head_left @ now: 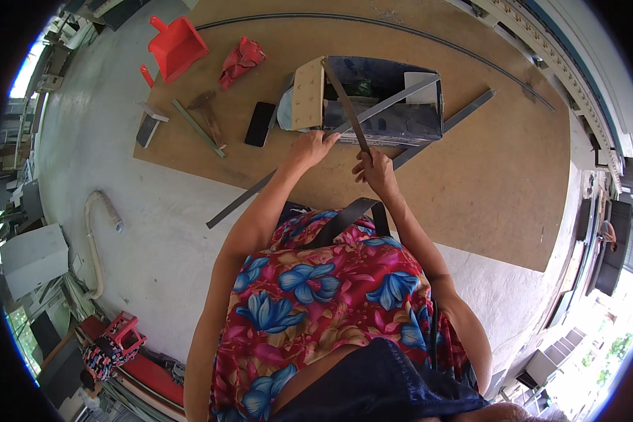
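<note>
My left hand [309, 149] is closed round a long grey metal bar [240, 199], which slants from the lower left up across a dark open box [394, 129]. The bar's far end rests at the box's right rim. My right hand [377, 171] grips the near end of a flat, dark, narrow strip [344, 98], perhaps a file; its exact kind I cannot make out. The strip crosses the bar just right of my left hand, and its far end reaches a pale wooden block [307, 98] at the box's left end. The box's contents are mostly in shadow.
Left of the box lie a black phone [260, 124], a hammer [209, 119], a green strip [195, 125], a try square [150, 125], a red cloth [243, 62] and a red dustpan [178, 50]. Another dark bar [464, 112] lies right of the box. A thin dark strip [373, 21] curves behind.
</note>
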`<state>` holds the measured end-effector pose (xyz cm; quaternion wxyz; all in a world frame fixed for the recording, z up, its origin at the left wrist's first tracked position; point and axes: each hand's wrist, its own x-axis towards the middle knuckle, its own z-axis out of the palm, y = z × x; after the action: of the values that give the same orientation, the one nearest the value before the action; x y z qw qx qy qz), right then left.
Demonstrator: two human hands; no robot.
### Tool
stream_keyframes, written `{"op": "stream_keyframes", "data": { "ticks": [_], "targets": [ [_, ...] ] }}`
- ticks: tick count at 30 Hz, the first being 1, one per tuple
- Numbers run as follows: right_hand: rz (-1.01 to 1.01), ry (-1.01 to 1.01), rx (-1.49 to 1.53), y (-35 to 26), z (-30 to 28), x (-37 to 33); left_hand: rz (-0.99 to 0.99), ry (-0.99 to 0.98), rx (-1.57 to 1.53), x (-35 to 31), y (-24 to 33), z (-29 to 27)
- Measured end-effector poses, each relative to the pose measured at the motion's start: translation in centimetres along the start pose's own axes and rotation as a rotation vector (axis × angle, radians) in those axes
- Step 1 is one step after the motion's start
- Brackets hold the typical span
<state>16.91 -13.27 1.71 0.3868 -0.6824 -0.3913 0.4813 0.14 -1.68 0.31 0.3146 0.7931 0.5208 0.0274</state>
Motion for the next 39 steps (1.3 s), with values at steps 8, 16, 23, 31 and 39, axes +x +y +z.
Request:
{"op": "stream_keyframes", "data": {
  "ticks": [8, 16, 23, 31, 39],
  "targets": [
    [-0.023, -0.15, 0.314, 0.5, 0.0, 0.9, 0.024, 0.068, 0.013, -0.3, 0.0, 0.4],
    [0.148, -0.339, 0.792, 0.1, -0.5, -0.1, 0.017, 0.06, -0.007, -0.2, 0.1, 0.3],
    [0.095, -0.265, 0.673, -0.2, -0.7, -0.7, 0.017, 0.07, -0.039, -0.2, -0.1, 0.5],
    [-0.133, -0.043, 0.306, 1.6, -0.6, -0.4, 0.037, 0.08, -0.035, -0.2, -1.1, 0.9],
    [-0.329, 0.002, 0.359, -0.9, -0.3, -0.7, -0.044, 0.012, -0.143, -0.4, -1.4, -0.6]
  ]
}}
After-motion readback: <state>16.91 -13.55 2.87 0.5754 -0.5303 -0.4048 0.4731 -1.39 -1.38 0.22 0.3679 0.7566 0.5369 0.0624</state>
